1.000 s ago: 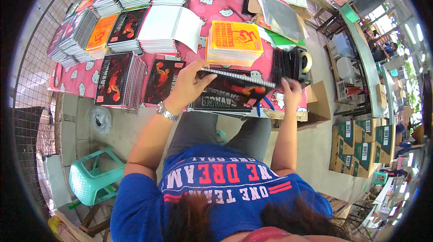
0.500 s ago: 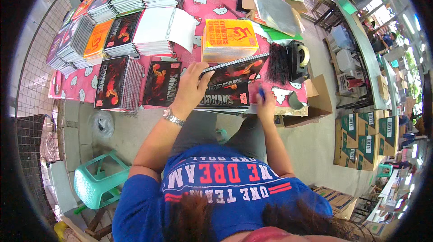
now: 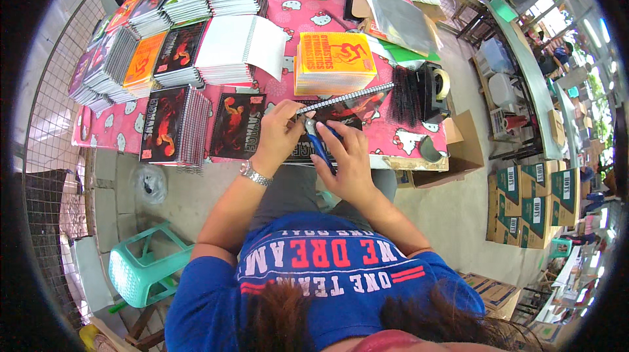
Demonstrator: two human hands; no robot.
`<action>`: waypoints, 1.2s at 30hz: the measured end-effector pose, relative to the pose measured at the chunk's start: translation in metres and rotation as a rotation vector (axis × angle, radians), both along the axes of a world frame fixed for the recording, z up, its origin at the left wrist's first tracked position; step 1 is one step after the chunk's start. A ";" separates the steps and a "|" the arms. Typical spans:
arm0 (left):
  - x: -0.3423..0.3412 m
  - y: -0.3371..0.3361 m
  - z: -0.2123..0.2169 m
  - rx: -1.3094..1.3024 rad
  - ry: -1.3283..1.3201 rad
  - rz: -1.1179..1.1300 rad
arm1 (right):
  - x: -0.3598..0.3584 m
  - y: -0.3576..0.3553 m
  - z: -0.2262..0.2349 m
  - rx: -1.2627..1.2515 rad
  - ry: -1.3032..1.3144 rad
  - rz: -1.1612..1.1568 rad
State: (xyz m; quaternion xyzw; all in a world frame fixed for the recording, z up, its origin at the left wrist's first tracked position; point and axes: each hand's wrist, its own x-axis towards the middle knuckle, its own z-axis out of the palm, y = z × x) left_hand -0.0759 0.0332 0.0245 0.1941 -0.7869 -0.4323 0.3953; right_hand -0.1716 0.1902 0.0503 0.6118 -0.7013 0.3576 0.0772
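Observation:
A black-covered spiral notebook (image 3: 357,108) with red artwork is tilted up at the table's near edge, its coil (image 3: 347,98) running along the top. My left hand (image 3: 280,130) pinches the left end of that coil. In my right hand (image 3: 350,162) is a pair of blue-handled pliers (image 3: 320,147), its metal jaws at the coil end beside my left fingertips. Whether the jaws touch the wire is hidden by my fingers. Another dark cover lies under the raised notebook. Left of my hands rests a matching black notebook (image 3: 234,122), with a stack of black spiral notebooks (image 3: 167,126) beyond it.
A stack of yellow-orange notebooks (image 3: 334,63) stands just behind. Black plastic coils (image 3: 407,96) and a tape dispenser (image 3: 432,93) sit to the right. More notebook stacks (image 3: 229,50) fill the table's left side. A green stool (image 3: 147,267) stands at lower left.
My right hand has moved left and up with the pliers, from the table's right side to the coil end. My left hand still pinches the coil.

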 end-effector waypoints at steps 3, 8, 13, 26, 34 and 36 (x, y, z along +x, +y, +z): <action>0.000 0.004 0.000 0.059 0.017 -0.001 | 0.006 0.004 -0.001 -0.010 -0.099 -0.020; -0.001 0.006 0.001 -0.024 -0.003 0.038 | 0.005 0.004 -0.003 -0.010 -0.072 -0.013; 0.007 0.002 0.002 -0.133 -0.032 0.064 | -0.015 0.013 -0.007 0.191 -1.765 0.505; 0.014 -0.122 0.016 -0.508 -1.028 0.304 | -0.136 0.060 -0.129 0.414 -0.091 -0.467; -0.068 -0.081 -0.044 -0.394 -0.494 -0.102 | -0.297 0.006 -0.152 0.161 0.010 -0.923; -0.089 -0.057 -0.049 -0.430 -0.478 -0.203 | -0.301 -0.008 -0.151 0.430 0.124 -0.940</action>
